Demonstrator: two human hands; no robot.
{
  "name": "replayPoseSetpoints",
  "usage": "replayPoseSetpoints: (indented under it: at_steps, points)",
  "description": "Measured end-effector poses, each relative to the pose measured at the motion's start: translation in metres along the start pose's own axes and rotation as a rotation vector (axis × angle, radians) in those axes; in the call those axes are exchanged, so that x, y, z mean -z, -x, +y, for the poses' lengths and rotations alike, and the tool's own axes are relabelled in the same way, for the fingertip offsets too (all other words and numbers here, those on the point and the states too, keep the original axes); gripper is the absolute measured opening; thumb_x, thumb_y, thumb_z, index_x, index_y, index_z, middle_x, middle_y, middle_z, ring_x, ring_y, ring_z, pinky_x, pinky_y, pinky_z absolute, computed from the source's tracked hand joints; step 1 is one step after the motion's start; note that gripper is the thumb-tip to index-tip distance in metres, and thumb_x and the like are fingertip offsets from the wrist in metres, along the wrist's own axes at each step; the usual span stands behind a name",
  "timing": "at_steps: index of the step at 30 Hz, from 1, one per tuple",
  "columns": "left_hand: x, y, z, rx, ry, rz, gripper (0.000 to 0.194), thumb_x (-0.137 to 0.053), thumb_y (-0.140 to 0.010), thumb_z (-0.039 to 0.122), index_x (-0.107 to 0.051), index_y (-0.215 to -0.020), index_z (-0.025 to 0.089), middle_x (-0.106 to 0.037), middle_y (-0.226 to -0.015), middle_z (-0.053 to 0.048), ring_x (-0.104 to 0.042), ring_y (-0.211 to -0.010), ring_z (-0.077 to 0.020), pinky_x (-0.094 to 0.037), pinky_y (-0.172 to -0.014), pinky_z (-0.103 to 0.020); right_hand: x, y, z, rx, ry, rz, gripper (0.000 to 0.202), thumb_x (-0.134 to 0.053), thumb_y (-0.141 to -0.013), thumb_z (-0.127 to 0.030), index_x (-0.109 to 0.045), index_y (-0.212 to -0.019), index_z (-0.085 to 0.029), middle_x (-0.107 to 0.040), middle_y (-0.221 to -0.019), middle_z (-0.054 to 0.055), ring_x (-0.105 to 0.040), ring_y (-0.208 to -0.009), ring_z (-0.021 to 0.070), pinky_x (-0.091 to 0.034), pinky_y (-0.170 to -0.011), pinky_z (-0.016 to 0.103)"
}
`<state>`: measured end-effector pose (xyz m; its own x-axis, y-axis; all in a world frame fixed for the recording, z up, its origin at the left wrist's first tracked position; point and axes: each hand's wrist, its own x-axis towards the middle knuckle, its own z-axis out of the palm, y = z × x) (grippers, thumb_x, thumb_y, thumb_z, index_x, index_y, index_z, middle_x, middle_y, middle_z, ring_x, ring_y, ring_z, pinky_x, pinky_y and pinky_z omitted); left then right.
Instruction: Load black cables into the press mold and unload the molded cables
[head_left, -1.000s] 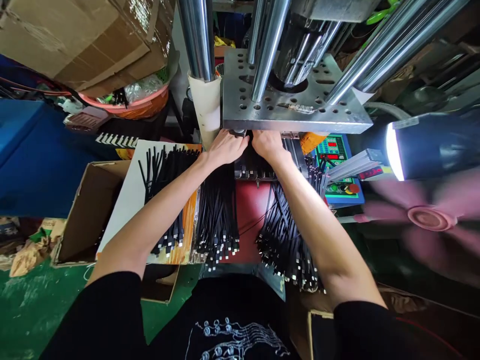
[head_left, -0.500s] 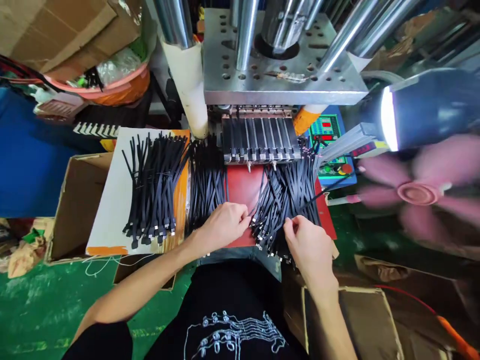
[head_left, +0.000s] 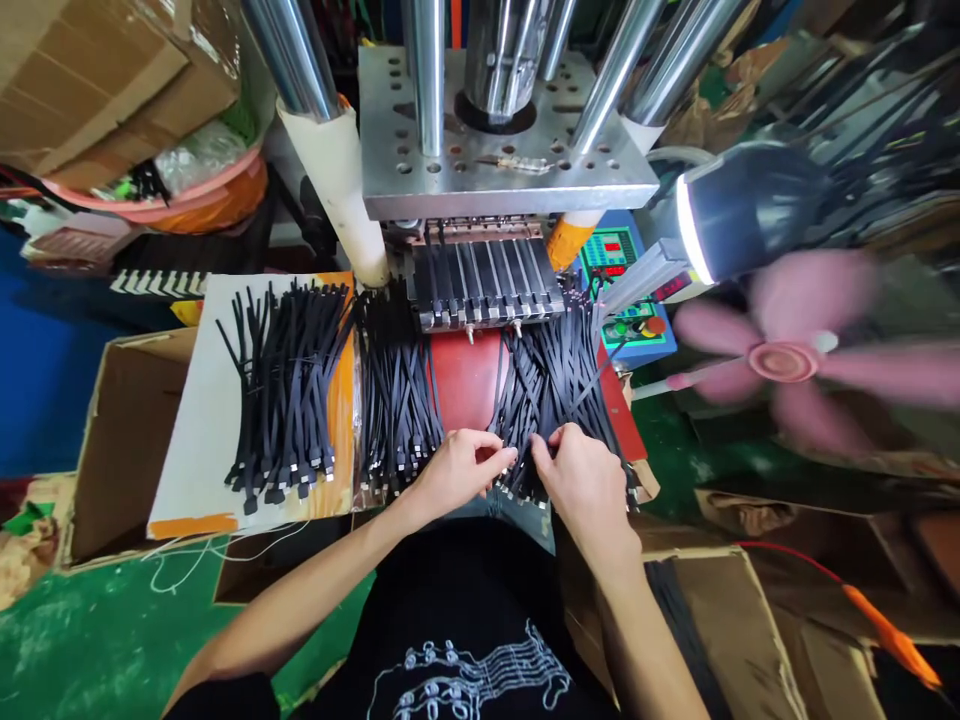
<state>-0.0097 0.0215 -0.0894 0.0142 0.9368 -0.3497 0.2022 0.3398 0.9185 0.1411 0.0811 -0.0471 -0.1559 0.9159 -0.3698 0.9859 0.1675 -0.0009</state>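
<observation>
My left hand (head_left: 461, 468) is closed in a pinch at the front edge of the red surface (head_left: 463, 380); what its fingertips hold is too small to make out. Close to its right, my right hand (head_left: 583, 478) has thumb and fingers pressed together over the right-hand pile of black cables (head_left: 559, 370), its grip unclear. Another bunch of black cables (head_left: 397, 390) lies left of the red surface, and a third bunch (head_left: 289, 390) on a white board (head_left: 191, 400). Behind my hands, a metal mould (head_left: 487, 285) holds short black cable ends in a row.
A press with a thick steel plate (head_left: 510, 190) stands over the mould. To the right are a control panel (head_left: 619, 260), a lamp (head_left: 742, 215) and a spinning pink fan (head_left: 784, 360). Open cardboard boxes (head_left: 127, 430) flank the work surface. An orange basket (head_left: 217, 205) is at the upper left.
My hands have come closer together, the right one moving left. The view has shifted, so the press and cables appear further left.
</observation>
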Motion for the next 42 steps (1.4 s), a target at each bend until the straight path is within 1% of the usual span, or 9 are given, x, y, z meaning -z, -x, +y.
replayPoseSetpoints:
  at_steps: [6, 10, 12, 15, 19, 24, 31, 36, 42]
  points:
    - [0.002, -0.003, -0.005, 0.029, 0.05, -0.049, 0.04, -0.063, -0.094, 0.049, -0.062, -0.068, 0.019, -0.059, -0.054, 0.003, -0.059, -0.048, -0.0136, -0.045, -0.054, -0.024, -0.009, 0.0, 0.015, 0.042, -0.185, 0.069, 0.021, -0.055, -0.1, -0.029, -0.067, -0.088, -0.018, -0.074, -0.078, 0.011, -0.07, -0.07, 0.0252, -0.037, -0.062, 0.032]
    - [0.0, -0.005, -0.003, 0.064, 0.257, -0.136, 0.046, -0.073, -0.087, 0.059, -0.067, -0.069, 0.017, -0.059, -0.054, 0.003, -0.053, -0.045, -0.0109, -0.042, -0.049, -0.023, -0.013, 0.01, 0.028, 0.233, -0.675, 0.014, 0.024, -0.056, -0.096, -0.034, -0.058, -0.075, -0.022, -0.059, -0.063, -0.001, -0.055, -0.058, 0.0168, -0.037, -0.059, 0.029]
    - [-0.001, -0.005, 0.001, 0.078, 0.429, -0.169, 0.052, -0.078, -0.081, 0.067, -0.071, -0.073, 0.015, -0.059, -0.054, 0.003, -0.05, -0.045, -0.0098, -0.04, -0.046, -0.022, -0.014, 0.025, 0.031, 0.41, -0.895, -0.112, 0.026, -0.056, -0.097, -0.036, -0.056, -0.075, -0.022, -0.054, -0.062, -0.003, -0.049, -0.057, 0.0142, -0.036, -0.057, 0.027]
    - [0.001, 0.001, 0.011, 0.084, 0.568, -0.168, 0.057, -0.079, -0.078, 0.07, -0.076, -0.08, 0.013, -0.057, -0.053, 0.004, -0.045, -0.043, -0.0082, -0.037, -0.042, -0.021, -0.011, 0.043, 0.036, 0.583, -0.941, -0.385, 0.026, -0.06, -0.095, -0.03, -0.055, -0.071, -0.021, -0.049, -0.061, -0.006, -0.043, -0.056, 0.0113, -0.033, -0.056, 0.025]
    - [0.007, 0.019, 0.02, 0.071, 0.464, -0.184, 0.047, -0.076, -0.085, 0.06, -0.074, -0.077, 0.014, -0.057, -0.055, 0.003, -0.049, -0.044, -0.009, -0.041, -0.043, -0.021, -0.002, 0.038, 0.039, 0.573, -0.998, -0.671, 0.018, -0.074, -0.088, -0.034, -0.069, -0.081, -0.019, -0.057, -0.063, -0.005, -0.046, -0.056, 0.0105, -0.035, -0.055, 0.024]
    - [0.011, 0.034, 0.016, 0.009, 0.258, -0.138, 0.035, -0.07, -0.09, 0.047, -0.071, -0.075, 0.016, -0.059, -0.065, 0.002, -0.053, -0.05, -0.0109, -0.043, -0.047, -0.022, -0.006, 0.004, 0.013, 0.366, -1.473, -0.35, 0.042, -0.071, -0.09, -0.061, -0.068, -0.086, -0.019, -0.053, -0.059, -0.005, -0.043, -0.048, 0.01, -0.041, -0.049, 0.025]
    - [0.016, 0.036, 0.004, -0.124, -0.044, 0.02, 0.038, -0.067, -0.096, 0.037, -0.065, -0.064, 0.017, -0.057, -0.067, 0.001, -0.051, -0.06, -0.0121, -0.041, -0.058, -0.025, -0.013, -0.011, -0.013, 0.468, -1.439, -0.242, 0.044, -0.072, -0.091, -0.061, -0.068, -0.077, -0.019, -0.055, -0.064, -0.003, -0.048, -0.052, 0.0111, -0.042, -0.05, 0.024]
    - [0.039, 0.026, 0.029, -0.275, 0.014, 0.251, 0.027, -0.073, -0.096, 0.043, -0.077, -0.104, 0.018, -0.07, -0.09, -0.004, -0.065, -0.077, -0.0164, -0.053, -0.068, -0.026, -0.016, -0.004, -0.014, 0.622, -1.344, -0.113, 0.043, -0.072, -0.095, -0.051, -0.065, -0.067, -0.019, -0.056, -0.067, -0.002, -0.05, -0.059, 0.0121, -0.04, -0.056, 0.026]
    - [0.059, 0.018, 0.062, -0.465, -0.085, 0.345, 0.021, -0.071, -0.098, 0.03, -0.078, -0.082, 0.019, -0.073, -0.09, -0.005, -0.068, -0.082, -0.0171, -0.055, -0.075, -0.029, -0.034, 0.005, -0.019, 0.638, -1.355, -0.029, 0.03, -0.071, -0.099, -0.043, -0.079, -0.081, -0.02, -0.066, -0.076, 0.002, -0.057, -0.066, 0.0145, -0.044, -0.06, 0.027]
